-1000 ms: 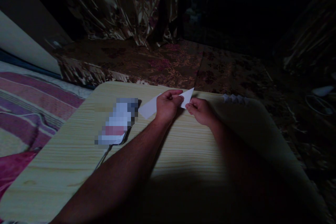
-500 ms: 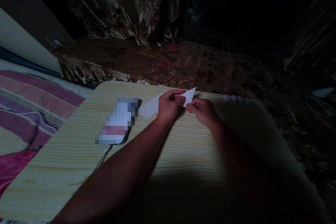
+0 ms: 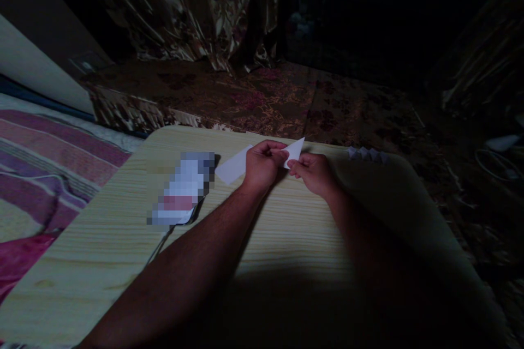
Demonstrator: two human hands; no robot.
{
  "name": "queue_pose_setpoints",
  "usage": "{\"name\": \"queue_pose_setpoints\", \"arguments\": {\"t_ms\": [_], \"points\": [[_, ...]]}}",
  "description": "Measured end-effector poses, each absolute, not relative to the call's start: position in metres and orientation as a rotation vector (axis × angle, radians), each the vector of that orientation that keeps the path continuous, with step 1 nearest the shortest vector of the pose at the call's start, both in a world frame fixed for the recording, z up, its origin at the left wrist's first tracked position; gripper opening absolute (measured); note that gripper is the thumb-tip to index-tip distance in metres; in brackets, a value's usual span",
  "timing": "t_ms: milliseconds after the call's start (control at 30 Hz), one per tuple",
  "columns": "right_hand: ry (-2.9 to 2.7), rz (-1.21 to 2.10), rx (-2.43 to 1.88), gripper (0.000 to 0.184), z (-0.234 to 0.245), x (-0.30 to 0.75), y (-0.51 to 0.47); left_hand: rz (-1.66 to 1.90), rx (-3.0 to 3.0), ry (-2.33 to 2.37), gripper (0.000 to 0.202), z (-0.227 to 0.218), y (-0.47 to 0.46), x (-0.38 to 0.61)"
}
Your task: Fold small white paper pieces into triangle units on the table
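Folding looks to be the step in hand: the left hand [image 3: 262, 166] and right hand [image 3: 313, 172] both pinch a white paper sheet [image 3: 234, 167], fingers closed on it, at the far edge of the wooden table [image 3: 286, 229], centre of the frame. Small folded paper pieces [image 3: 367, 154] lie just right. A neat crease would call for lined-up edges and firm thumbs
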State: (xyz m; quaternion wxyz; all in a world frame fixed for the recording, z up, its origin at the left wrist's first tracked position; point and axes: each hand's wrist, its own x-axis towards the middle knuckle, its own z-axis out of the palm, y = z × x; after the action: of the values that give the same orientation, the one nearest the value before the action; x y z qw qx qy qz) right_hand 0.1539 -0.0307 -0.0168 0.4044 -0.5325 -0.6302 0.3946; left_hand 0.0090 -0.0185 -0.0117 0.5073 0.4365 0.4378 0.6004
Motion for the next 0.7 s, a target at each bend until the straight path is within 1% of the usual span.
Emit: {"name": "queue_pose_setpoints", "arguments": {"t_ms": [133,433,700], "points": [[-1.6,0.98,-1.338,0.03,-0.0155,0.1531,-0.0314,1.473,1.003,1.047,0.022,-0.0119,-0.0177,0.0084],[-1.652,1.038,-1.256,0.026,-0.0161,0.156,-0.0312,1.502,0.958,1.02,0.02,-0.0142,-0.0161,0.0078],[-1.666,1.023,-1.292,0.025,-0.0169,0.1548,-0.0305,1.496,0.95,1.016,0.021,-0.0155,-0.0157,0.0073]]}}
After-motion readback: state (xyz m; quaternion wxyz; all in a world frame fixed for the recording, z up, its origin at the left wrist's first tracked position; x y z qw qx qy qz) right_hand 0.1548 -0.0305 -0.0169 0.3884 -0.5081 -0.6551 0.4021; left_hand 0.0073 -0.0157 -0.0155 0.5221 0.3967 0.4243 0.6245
